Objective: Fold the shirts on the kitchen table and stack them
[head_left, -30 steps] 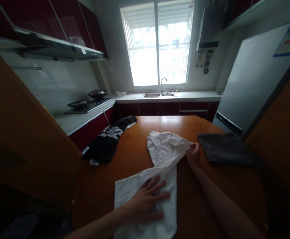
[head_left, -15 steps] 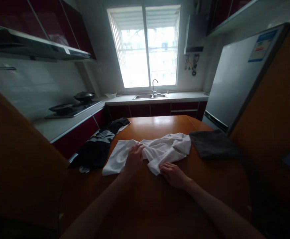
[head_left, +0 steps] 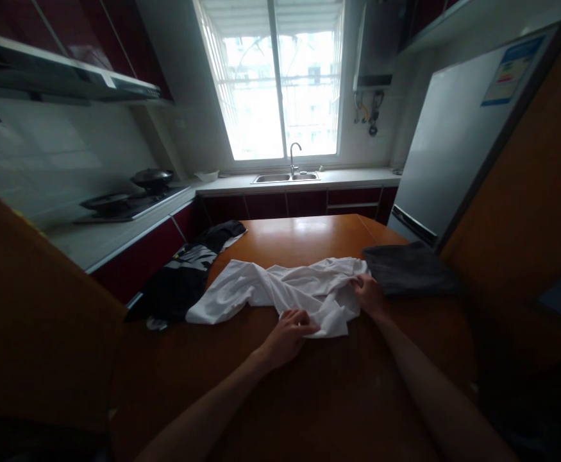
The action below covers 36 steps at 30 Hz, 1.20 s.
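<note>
Crosswise on orange wooden desk [head_left: 309, 410] I see crumpled white cotton shirt [head_left: 280, 290]; left hand [head_left: 287, 332] fingers pinch near hem, right hand [head_left: 367, 293] fingers grip right end.

We are in a home kitchen; a gas hob [head_left: 126, 204] with a wok [head_left: 153, 177] sits on the left counter [head_left: 117, 234] under a range hood [head_left: 63, 76]; dark red cabinets [head_left: 309, 204] run above and below; a steel sink [head_left: 287, 178] with a tap [head_left: 293, 154] lies beneath a bright window [head_left: 280, 77]; a water heater [head_left: 375, 45] hangs on the wall; a grey fridge [head_left: 463, 135] stands at right; we stand at a wooden table [head_left: 309, 237] strewn with clothes [head_left: 284, 289].
</note>
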Each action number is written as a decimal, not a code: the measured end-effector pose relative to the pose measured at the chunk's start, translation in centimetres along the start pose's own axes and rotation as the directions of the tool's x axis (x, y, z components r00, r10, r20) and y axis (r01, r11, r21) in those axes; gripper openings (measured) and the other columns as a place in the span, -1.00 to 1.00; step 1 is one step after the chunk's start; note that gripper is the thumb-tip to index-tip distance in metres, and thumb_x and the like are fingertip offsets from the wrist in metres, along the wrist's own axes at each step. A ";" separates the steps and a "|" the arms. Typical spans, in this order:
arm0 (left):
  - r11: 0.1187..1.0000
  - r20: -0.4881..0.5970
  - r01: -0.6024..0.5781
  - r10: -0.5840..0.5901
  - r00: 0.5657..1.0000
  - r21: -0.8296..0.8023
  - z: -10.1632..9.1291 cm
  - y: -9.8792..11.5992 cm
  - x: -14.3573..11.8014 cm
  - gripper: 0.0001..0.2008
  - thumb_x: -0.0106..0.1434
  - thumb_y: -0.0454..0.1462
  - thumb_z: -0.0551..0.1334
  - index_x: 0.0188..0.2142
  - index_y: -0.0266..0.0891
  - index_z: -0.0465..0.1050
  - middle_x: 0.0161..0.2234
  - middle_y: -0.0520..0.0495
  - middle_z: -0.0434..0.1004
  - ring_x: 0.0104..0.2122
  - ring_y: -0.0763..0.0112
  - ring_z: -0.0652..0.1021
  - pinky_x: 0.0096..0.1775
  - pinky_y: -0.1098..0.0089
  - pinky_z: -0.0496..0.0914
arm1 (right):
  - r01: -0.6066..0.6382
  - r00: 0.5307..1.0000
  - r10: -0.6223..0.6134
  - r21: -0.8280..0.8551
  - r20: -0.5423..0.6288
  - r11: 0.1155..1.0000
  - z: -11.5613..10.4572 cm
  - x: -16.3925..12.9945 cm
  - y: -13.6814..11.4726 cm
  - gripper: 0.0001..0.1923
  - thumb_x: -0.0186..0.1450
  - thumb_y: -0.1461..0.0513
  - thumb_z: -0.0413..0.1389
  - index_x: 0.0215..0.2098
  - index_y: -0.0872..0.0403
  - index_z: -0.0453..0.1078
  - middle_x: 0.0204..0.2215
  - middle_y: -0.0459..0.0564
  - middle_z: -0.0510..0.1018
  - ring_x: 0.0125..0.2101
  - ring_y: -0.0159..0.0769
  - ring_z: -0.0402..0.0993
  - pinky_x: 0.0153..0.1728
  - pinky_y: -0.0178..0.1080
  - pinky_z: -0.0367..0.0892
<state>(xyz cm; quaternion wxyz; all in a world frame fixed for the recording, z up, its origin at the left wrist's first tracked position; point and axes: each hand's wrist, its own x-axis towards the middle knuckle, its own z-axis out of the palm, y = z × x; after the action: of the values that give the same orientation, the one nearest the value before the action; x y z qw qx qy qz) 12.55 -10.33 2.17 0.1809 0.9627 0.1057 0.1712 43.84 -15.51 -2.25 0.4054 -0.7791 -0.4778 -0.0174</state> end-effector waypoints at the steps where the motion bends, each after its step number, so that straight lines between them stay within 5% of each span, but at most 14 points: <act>1: 1.000 0.010 -0.024 0.024 1.000 -0.007 -0.6 -0.1 -0.4 -0.53 0.23 -0.46 0.13 -0.03 0.03 0.61 -0.20 -0.07 0.46 -0.14 0.26 0.46 0.01 0.23 0.32 | -0.031 0.999 0.032 0.024 -0.033 0.999 -0.1 0.1 0.0 -0.70 0.34 0.08 0.00 -0.31 0.05 0.50 -0.30 0.11 0.63 -0.25 -0.11 0.51 -0.17 -0.17 0.34; 3: 0.997 0.016 -0.023 0.024 1.000 -0.072 -1.7 -0.6 -1.5 -0.58 0.21 -0.46 0.13 -0.14 0.03 0.64 -0.20 -0.06 0.45 -0.16 0.27 0.44 -0.03 0.26 0.33 | -0.074 0.992 0.080 0.067 -0.098 0.995 -0.5 0.2 -0.2 -0.66 0.34 0.05 -0.03 -0.31 0.05 0.50 -0.32 0.13 0.63 -0.28 -0.10 0.51 -0.24 -0.20 0.32; 5: 0.962 -0.021 0.094 -0.103 0.994 -0.257 -2.7 -1.4 -3.0 -0.70 0.21 -0.41 0.18 -0.27 -0.04 0.65 -0.23 -0.05 0.45 -0.19 0.29 0.43 -0.10 0.31 0.36 | -0.095 0.984 0.110 0.113 -0.138 0.989 -1.1 0.4 -0.4 -0.66 0.33 0.05 -0.04 -0.32 0.05 0.49 -0.34 0.14 0.63 -0.29 -0.09 0.52 -0.28 -0.21 0.30; 8: 0.747 -0.041 0.320 -0.420 0.906 -0.582 -4.2 -2.6 -5.3 -0.90 0.14 -0.34 0.26 -0.41 -0.17 0.57 -0.35 -0.02 0.41 -0.32 0.35 0.43 -0.29 0.40 0.38 | -0.131 0.972 0.160 0.172 -0.169 0.976 -2.2 0.6 -0.3 -0.65 0.30 0.05 -0.04 -0.34 0.07 0.49 -0.36 0.14 0.63 -0.31 -0.08 0.51 -0.31 -0.22 0.27; 11: 0.609 -0.051 0.369 -0.559 0.827 -0.702 -5.6 -3.5 -7.8 -0.98 0.06 -0.34 0.31 -0.48 -0.23 0.51 -0.43 0.02 0.34 -0.41 0.40 0.41 -0.40 0.45 0.34 | -0.167 0.961 0.207 0.210 -0.186 0.963 -3.1 0.8 -0.1 -0.63 0.28 0.03 -0.04 -0.34 0.09 0.49 -0.38 0.13 0.63 -0.36 -0.11 0.48 -0.34 -0.23 0.23; 13: 0.618 -0.076 0.361 -0.566 0.821 -0.698 -6.5 -3.5 -9.3 -0.92 0.04 -0.35 0.35 -0.55 -0.26 0.50 -0.41 -0.01 0.36 -0.37 0.40 0.43 -0.36 0.45 0.35 | -0.173 0.958 0.218 0.237 -0.184 0.956 -3.4 0.8 -0.3 -0.63 0.27 0.03 -0.03 -0.37 0.10 0.48 -0.41 0.12 0.61 -0.39 -0.14 0.45 -0.35 -0.23 0.22; 15: 0.686 -0.055 0.349 -0.492 0.869 -0.638 -7.2 -2.9 -10.5 -0.86 0.10 -0.34 0.38 -0.57 -0.26 0.55 -0.35 -0.05 0.40 -0.31 0.37 0.47 -0.29 0.43 0.37 | -0.176 0.958 0.225 0.258 -0.177 0.950 -3.5 0.6 -0.6 -0.64 0.26 0.04 -0.03 -0.40 0.10 0.47 -0.45 0.10 0.59 -0.41 -0.16 0.43 -0.37 -0.24 0.21; 18: 0.753 0.170 0.321 -0.274 0.947 -0.574 -8.2 -1.5 -11.2 -0.86 0.26 -0.26 0.34 -0.40 -0.22 0.66 -0.23 -0.13 0.48 -0.24 0.31 0.53 -0.23 0.39 0.41 | -0.184 0.955 0.238 0.271 -0.179 0.945 -3.2 0.3 -1.2 -0.67 0.24 0.06 -0.04 -0.47 0.08 0.43 -0.52 0.07 0.55 -0.46 -0.18 0.38 -0.41 -0.24 0.18; 20: 0.748 0.319 0.302 -0.128 0.939 -0.591 -9.1 -0.8 -10.5 -0.84 0.29 -0.21 0.34 -0.19 -0.19 0.66 -0.16 -0.18 0.54 -0.19 0.24 0.56 -0.19 0.35 0.44 | -0.182 0.955 0.236 0.276 -0.177 0.944 -2.9 0.1 -1.5 -0.68 0.22 0.06 -0.04 -0.49 0.08 0.41 -0.53 0.06 0.53 -0.48 -0.19 0.36 -0.42 -0.24 0.16; 22: 0.759 0.323 0.267 -0.079 0.943 -0.594 -9.8 -0.8 -8.9 -0.77 0.32 -0.18 0.32 -0.08 -0.20 0.62 -0.11 -0.21 0.57 -0.14 0.20 0.58 -0.16 0.32 0.45 | -0.179 0.957 0.234 0.287 -0.171 0.941 -2.8 -0.1 -1.7 -0.67 0.21 0.06 -0.04 -0.49 0.08 0.41 -0.51 0.08 0.55 -0.47 -0.19 0.36 -0.42 -0.23 0.17; 25: 0.849 0.070 0.202 -0.193 0.979 -0.488 -9.7 -1.6 -5.4 -0.78 0.38 -0.17 0.25 -0.12 -0.22 0.61 -0.08 -0.19 0.58 -0.11 0.22 0.58 -0.11 0.31 0.47 | -0.174 0.958 0.237 0.329 -0.162 0.928 -2.7 -0.3 -2.0 -0.66 0.18 0.06 -0.04 -0.42 0.11 0.46 -0.44 0.12 0.59 -0.40 -0.13 0.42 -0.35 -0.21 0.23; 28: 0.935 -0.142 0.144 -0.198 0.970 -0.323 -7.8 -1.9 -1.8 -0.81 0.39 -0.22 0.22 -0.14 -0.19 0.61 -0.08 -0.15 0.59 -0.08 0.25 0.58 -0.01 0.27 0.45 | -0.183 0.955 0.258 0.398 -0.146 0.899 -2.9 -0.2 -2.3 -0.62 0.13 0.07 -0.03 -0.35 0.14 0.50 -0.35 0.17 0.62 -0.31 -0.08 0.48 -0.25 -0.17 0.30; 33: 0.983 -0.170 0.130 -0.151 0.974 -0.131 -3.6 -0.6 3.5 -0.81 0.36 -0.25 0.25 -0.06 -0.15 0.58 0.00 -0.14 0.57 -0.04 0.21 0.58 0.06 0.20 0.43 | -0.236 0.957 0.289 0.493 -0.031 0.837 -3.4 0.0 -3.0 -0.64 0.10 0.06 0.02 -0.38 0.15 0.51 -0.38 0.15 0.62 -0.33 -0.10 0.48 -0.27 -0.18 0.35; 36: 0.994 -0.193 0.105 -0.111 0.975 -0.042 -2.4 0.6 6.4 -0.35 0.22 -0.22 0.40 0.28 -0.13 0.30 0.22 -0.22 0.39 0.17 0.05 0.44 0.18 0.06 0.34 | -0.220 0.975 0.205 0.542 0.089 0.811 -4.0 -0.6 -4.5 -0.63 0.15 0.04 0.07 -0.36 0.16 0.54 -0.44 0.06 0.61 -0.42 -0.19 0.46 -0.37 -0.23 0.34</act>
<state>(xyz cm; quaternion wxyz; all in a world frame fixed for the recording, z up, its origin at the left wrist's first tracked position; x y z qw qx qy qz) 17.61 -8.46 6.37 0.1939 0.9311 0.1723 0.2564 41.58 -17.53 2.93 0.6045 -0.6788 -0.3779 0.1760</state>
